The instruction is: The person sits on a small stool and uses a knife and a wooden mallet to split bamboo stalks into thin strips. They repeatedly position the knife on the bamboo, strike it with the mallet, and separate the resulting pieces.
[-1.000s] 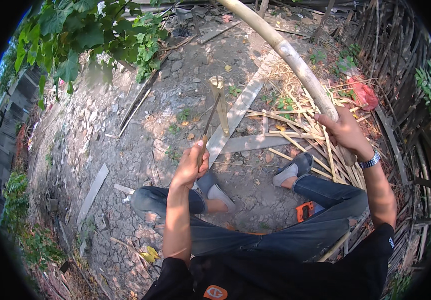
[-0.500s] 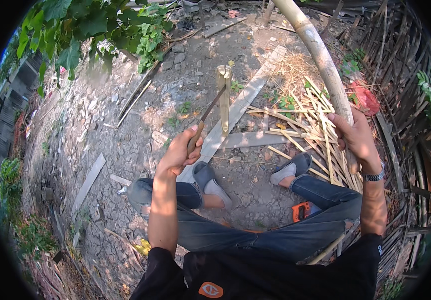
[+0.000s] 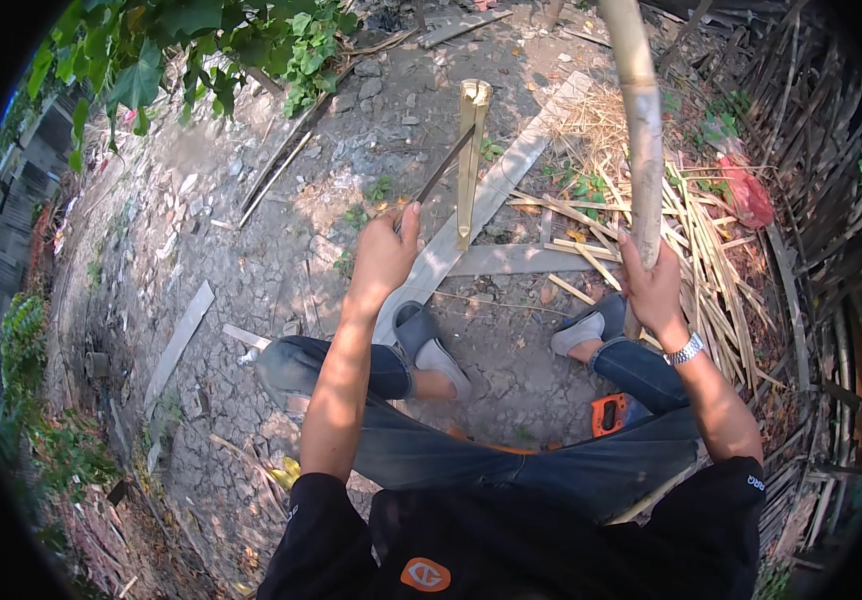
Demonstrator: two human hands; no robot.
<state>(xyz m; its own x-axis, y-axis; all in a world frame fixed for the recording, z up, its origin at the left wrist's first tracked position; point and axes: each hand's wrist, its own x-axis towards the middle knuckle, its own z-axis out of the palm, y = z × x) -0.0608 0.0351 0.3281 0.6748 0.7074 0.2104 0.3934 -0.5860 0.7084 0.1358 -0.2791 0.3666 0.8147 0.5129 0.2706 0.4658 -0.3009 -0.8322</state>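
My left hand (image 3: 383, 252) grips the handle of a long dark blade (image 3: 444, 167) whose tip is wedged in the split top of a short upright bamboo stake (image 3: 469, 160). That stake stands on a flat wooden plank (image 3: 511, 170) on the ground ahead of my feet. My right hand (image 3: 653, 290) is closed around a thick long bamboo pole (image 3: 636, 110) that rises steeply up and out of the top of the picture. A metal watch (image 3: 684, 350) sits on my right wrist. I am seated with knees bent, in jeans and grey slip-on shoes (image 3: 431, 345).
A heap of thin split bamboo strips (image 3: 711, 260) lies at the right, with a red bag (image 3: 748, 195) beyond it. Loose planks (image 3: 179, 340) lie on the cracked stony ground. Leafy branches (image 3: 181, 50) hang at the upper left. An orange tool (image 3: 608, 413) lies under my right leg.
The bamboo pole in my right hand has swung from a leftward lean to nearly upright. My left hand with the blade moved right, up to the stake.
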